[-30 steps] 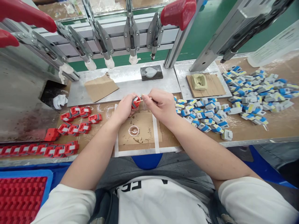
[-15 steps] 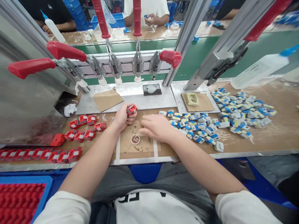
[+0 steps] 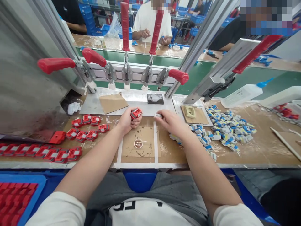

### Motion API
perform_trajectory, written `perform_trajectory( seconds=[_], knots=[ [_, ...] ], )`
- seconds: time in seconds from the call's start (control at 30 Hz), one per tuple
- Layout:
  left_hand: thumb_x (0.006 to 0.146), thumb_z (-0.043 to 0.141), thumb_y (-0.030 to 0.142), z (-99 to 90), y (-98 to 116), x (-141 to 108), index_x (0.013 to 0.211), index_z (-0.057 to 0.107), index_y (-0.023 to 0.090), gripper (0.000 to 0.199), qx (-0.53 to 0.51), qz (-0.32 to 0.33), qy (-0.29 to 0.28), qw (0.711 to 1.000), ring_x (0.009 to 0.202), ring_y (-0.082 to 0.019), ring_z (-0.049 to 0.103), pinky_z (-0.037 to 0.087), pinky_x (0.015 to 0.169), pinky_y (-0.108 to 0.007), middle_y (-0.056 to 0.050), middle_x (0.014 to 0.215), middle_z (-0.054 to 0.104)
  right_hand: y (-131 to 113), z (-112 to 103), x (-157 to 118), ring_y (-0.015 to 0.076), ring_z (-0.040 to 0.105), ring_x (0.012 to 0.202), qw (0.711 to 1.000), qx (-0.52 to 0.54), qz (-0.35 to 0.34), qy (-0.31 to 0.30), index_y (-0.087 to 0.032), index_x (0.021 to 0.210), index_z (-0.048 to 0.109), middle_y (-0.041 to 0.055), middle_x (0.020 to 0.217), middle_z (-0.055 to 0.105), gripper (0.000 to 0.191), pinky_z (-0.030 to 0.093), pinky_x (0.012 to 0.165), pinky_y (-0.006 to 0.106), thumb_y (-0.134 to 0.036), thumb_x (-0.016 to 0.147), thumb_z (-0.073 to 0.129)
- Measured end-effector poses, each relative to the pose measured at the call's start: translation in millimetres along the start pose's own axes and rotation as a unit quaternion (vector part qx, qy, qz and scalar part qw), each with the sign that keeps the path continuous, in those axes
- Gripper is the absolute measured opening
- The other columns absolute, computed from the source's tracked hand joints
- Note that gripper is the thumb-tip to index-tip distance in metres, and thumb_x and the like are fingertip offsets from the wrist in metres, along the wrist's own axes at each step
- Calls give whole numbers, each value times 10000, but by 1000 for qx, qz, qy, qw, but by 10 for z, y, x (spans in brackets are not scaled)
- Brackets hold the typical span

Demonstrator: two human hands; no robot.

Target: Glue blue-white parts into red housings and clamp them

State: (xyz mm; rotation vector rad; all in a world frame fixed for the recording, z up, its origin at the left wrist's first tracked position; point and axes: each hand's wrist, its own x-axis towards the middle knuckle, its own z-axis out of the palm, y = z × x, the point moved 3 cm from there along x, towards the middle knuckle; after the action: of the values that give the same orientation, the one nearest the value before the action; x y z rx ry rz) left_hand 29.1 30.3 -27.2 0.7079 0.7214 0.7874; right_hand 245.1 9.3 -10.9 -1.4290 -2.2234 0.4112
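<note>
Brown cardboard-topped bench (image 3: 174, 153) here, in a busy shop with co-workers on the far side of it. Red-handled clamps (image 3: 125, 26) line up along the back, over a metal plate (image 3: 138, 108). Blue crate (image 3: 39, 179) of red parts sits just below the bench's front edge, left corner.

Progress-wise, I'd call it partway. Big loose heap of grey, blue and yellow blocks (image 3: 230, 125) covers the bench toward the right, so plenty left on that side by the looks of it. Over left, red pieces (image 3: 39, 150) stand in a neat row along the front edge, with a looser bunch behind. Those have pale patches showing, so my guess is they're further along.

Left hand (image 3: 128, 121) is wrapped around one red piece; right hand (image 3: 170, 121) has thumb and finger pinched together. Between them, nearer the front edge, sits a little cup (image 3: 134, 144) of brownish stuff.

The red piece (image 3: 136, 113) is held above the bench, between its front and back edges: chunky, bright red, grey banding, what looks like a recess facing up. Small pale block (image 3: 158, 115) is in the pinch, apart from the red one, so that pair isn't joined. Thin white stick (image 3: 143, 142) leans on the cup's rim.
</note>
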Motion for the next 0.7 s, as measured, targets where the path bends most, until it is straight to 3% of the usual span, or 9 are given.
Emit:
perform_trajectory(
  seconds=[0.07, 0.17, 0.27, 0.33, 0.47, 0.57, 0.7],
  knots=[
    [866, 457, 309, -18, 25, -6, 843, 569, 215, 148, -21, 15, -15, 1000, 386, -93, 136, 134, 353, -153, 73, 513, 283, -69, 38, 99, 198, 623, 804, 988, 146, 22, 46, -174, 1161, 700, 63, 934, 708, 338, 484, 753, 333, -467, 1005, 638],
    [880, 449, 308, -31, 46, -13, 859, 560, 221, 143, -28, 35, -15, 999, 393, -97, 132, 140, 360, -160, 75, 521, 280, -121, 174, 219, 164, 594, 713, 940, 333, 42, 68, -187, 1110, 712, 20, 842, 680, 455, 499, 696, 317, -591, 902, 724],
    [930, 470, 352, -12, 45, -31, 913, 555, 225, 154, 13, 62, 17, 998, 403, -87, 139, 114, 389, -161, 76, 556, 306, -130, 312, 244, 170, 622, 690, 892, 446, 60, 54, -201, 1082, 706, 34, 863, 708, 537, 543, 684, 343, -675, 835, 758],
    [977, 505, 415, 9, 45, -58, 965, 569, 221, 205, 79, 99, 62, 990, 425, -77, 191, 119, 420, -166, 65, 608, 360, -130, 369, 216, 199, 666, 724, 877, 473, 76, 34, -205, 1084, 700, 51, 870, 725, 550, 571, 698, 367, -671, 807, 793],
    [1040, 510, 513, 48, 40, -117, 1057, 612, 216, 315, 234, 188, 117, 947, 589, -107, 400, 300, 505, -193, 10, 779, 500, -145, 393, 156, 186, 643, 710, 881, 470, 61, 15, -225, 1210, 594, 0, 780, 667, 540, 544, 696, 343, -639, 892, 731],
    [1080, 417, 561, 44, 3, -114, 1128, 622, 228, 394, 327, 233, 94, 911, 714, -146, 486, 423, 624, -242, -20, 891, 570, -172, 363, 131, 156, 531, 677, 906, 423, 15, 10, -243, 1282, 471, -36, 784, 593, 456, 458, 669, 302, -599, 1017, 578],
    [1101, 344, 572, 19, -58, -79, 1178, 624, 240, 441, 421, 232, 68, 874, 826, -182, 583, 491, 778, -298, -29, 972, 648, -213, 335, 94, 168, 496, 734, 934, 352, -24, -55, -247, 1331, 410, 2, 917, 639, 356, 428, 731, 322, -511, 1096, 454]
  ],
)
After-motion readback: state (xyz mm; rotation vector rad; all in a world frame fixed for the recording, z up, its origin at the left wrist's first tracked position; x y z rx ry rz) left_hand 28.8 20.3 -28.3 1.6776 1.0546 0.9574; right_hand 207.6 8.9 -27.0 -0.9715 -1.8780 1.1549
